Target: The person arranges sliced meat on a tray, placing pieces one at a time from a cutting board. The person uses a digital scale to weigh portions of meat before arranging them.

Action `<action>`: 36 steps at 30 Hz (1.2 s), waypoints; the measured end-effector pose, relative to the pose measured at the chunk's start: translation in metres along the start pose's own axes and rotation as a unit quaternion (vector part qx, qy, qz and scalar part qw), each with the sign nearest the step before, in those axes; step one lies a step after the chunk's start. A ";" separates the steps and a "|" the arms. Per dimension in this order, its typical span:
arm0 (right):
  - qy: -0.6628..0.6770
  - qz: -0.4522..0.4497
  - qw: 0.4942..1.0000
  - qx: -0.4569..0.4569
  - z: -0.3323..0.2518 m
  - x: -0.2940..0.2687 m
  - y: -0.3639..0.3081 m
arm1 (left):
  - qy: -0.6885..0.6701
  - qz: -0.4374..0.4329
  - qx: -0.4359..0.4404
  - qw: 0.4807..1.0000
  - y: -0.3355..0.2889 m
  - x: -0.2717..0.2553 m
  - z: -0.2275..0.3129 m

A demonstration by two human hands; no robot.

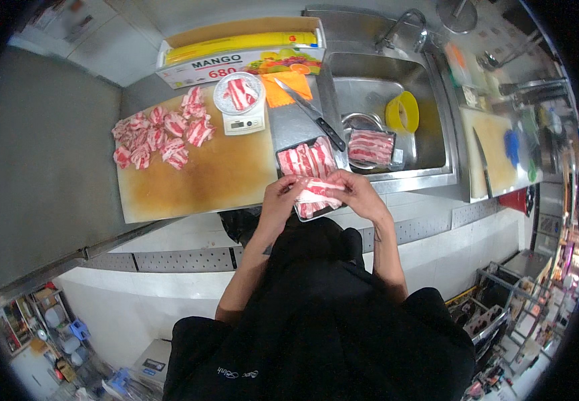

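Observation:
Both my hands are closed on a slice of raw streaky meat point(315, 192), pinched between the fingers over a black tray point(278, 160). My left hand point(280, 202) has its left end and my right hand point(357, 194) its right end. More red-and-white meat slices point(307, 158) lie in the tray, partly hidden by my fingers. To the left, a white kitchen scale point(244, 122) carries a round dish with a few folded slices point(240, 94). Several bunched portions of meat point(159, 130) lie on the far left of the cutting board point(202, 177).
A black-handled knife point(311, 113) lies behind the tray, its blade on an orange cloth point(277, 90). The steel sink point(383, 67) at right holds a yellow ring-shaped item point(403, 112) and another meat tray point(371, 147). A cardboard box point(189, 73) with a yellow roll stands behind the scale.

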State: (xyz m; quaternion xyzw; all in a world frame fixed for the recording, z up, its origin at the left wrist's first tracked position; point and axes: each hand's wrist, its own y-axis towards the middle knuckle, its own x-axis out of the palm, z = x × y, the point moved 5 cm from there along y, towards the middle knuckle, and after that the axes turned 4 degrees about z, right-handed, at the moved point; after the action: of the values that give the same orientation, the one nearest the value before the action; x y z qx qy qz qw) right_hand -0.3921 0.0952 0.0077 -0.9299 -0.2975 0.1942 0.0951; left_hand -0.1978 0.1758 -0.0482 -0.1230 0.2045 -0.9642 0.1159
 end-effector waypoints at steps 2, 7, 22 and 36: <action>0.041 0.018 0.999 -0.007 0.000 -0.002 0.002 | -0.212 -0.043 -0.093 0.972 -0.003 0.002 -0.003; 0.237 -0.021 0.971 -0.010 0.009 0.014 0.004 | -0.380 -0.141 -0.181 0.896 -0.013 0.028 0.012; 0.040 0.130 0.991 -0.009 -0.027 0.017 0.003 | -0.032 -0.069 -0.025 0.997 -0.014 0.012 0.024; 0.088 0.147 0.984 0.053 0.002 0.040 -0.006 | -0.119 0.050 -0.018 0.991 -0.011 0.003 0.022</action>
State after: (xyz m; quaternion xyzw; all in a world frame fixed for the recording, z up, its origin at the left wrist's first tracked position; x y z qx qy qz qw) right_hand -0.3660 0.1233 -0.0042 -0.9706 -0.1372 0.1389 0.1409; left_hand -0.1959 0.1769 -0.0238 -0.2285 0.2124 -0.9319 0.1851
